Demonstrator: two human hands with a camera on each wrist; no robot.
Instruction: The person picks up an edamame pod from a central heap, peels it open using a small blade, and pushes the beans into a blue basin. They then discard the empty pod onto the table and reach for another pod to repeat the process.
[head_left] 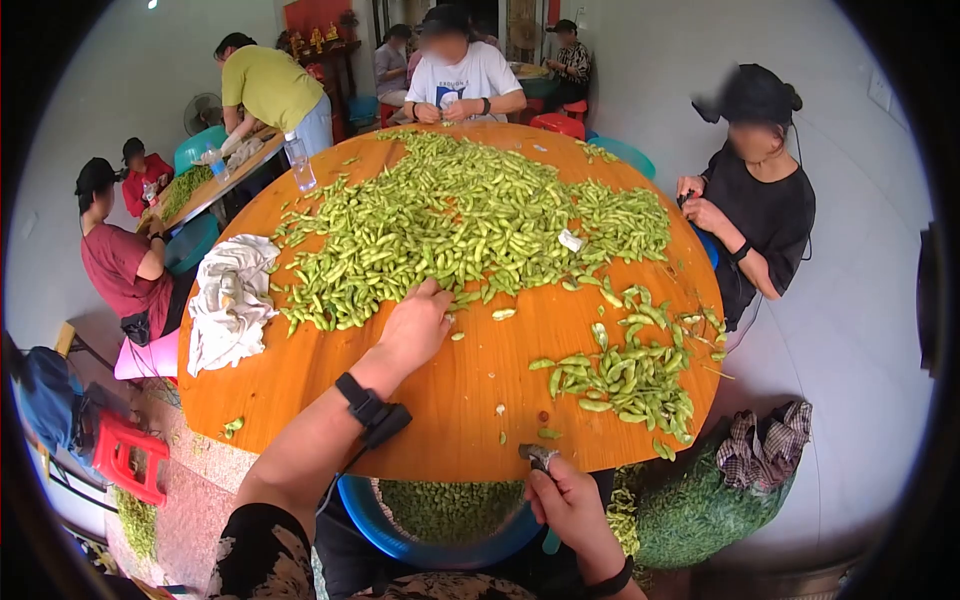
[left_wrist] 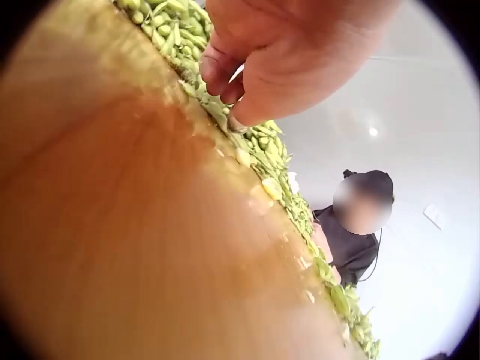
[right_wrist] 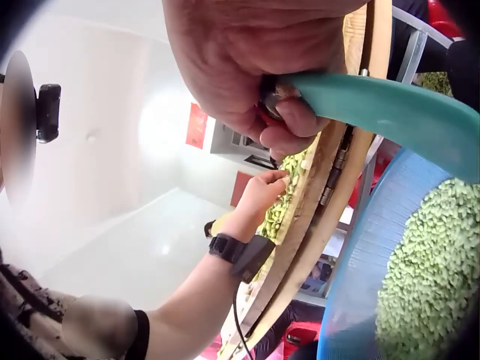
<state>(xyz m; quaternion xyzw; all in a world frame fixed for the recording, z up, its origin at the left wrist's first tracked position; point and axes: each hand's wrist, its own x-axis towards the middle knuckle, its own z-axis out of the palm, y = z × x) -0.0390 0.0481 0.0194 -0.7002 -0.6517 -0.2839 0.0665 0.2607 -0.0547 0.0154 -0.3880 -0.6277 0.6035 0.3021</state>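
Observation:
Green pods [head_left: 440, 210] lie heaped across the round wooden table [head_left: 420, 420]. At the heap's near edge, my left hand [head_left: 415, 325] touches the pods, its fingers slightly bent; the left wrist view shows the thumb and fingers of this hand [left_wrist: 285, 67] over pods [left_wrist: 176, 34], and no pod is plainly held. My right hand [head_left: 570, 505] is at the table's near edge, curled round a tool with a dark upper end [head_left: 537, 455]. In the right wrist view the tool's teal part [right_wrist: 390, 112] sticks out of this hand [right_wrist: 262, 67], above a blue tub [right_wrist: 360, 277] of shelled beans [right_wrist: 431, 277].
A smaller pod pile [head_left: 630, 385] lies on the table's right. A white cloth [head_left: 232, 300] and a clear bottle [head_left: 299, 163] stand left. One person [head_left: 765, 200] sits right, another [head_left: 465, 85] opposite. A full green net sack [head_left: 700, 510] rests on the floor at right.

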